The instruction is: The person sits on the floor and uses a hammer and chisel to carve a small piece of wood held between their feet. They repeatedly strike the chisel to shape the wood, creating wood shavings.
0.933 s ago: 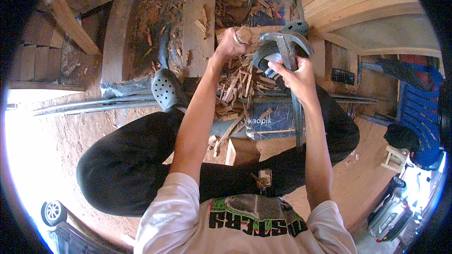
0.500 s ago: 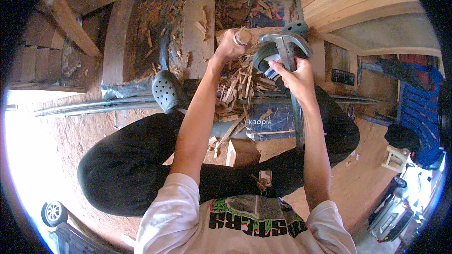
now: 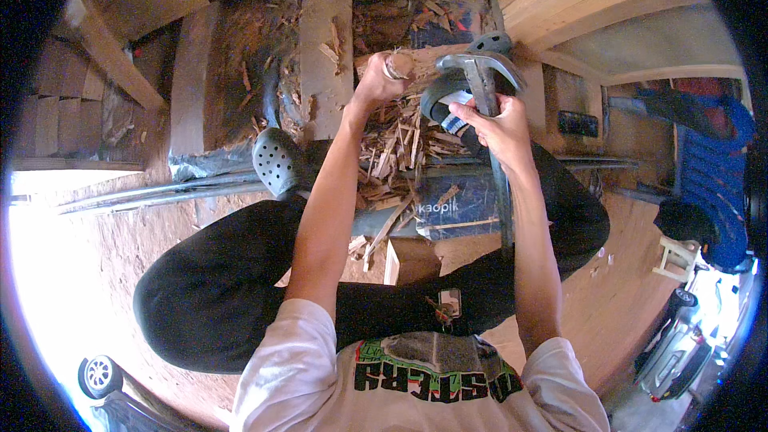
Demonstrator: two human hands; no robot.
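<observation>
Left hand [image 3: 374, 84] is fisted around a short wooden piece [image 3: 398, 64], far centre above the pile of wood chips [image 3: 396, 156]. Right hand [image 3: 496, 124] clamps the adze [image 3: 484, 72] handle just right of it, curved head far.

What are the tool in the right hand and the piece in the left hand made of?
Tool: looks like dull grey metal, curved head and long shaft, held by the right hand. Piece in the left hand: pale raw wood, apparently, like the chips below.
</observation>
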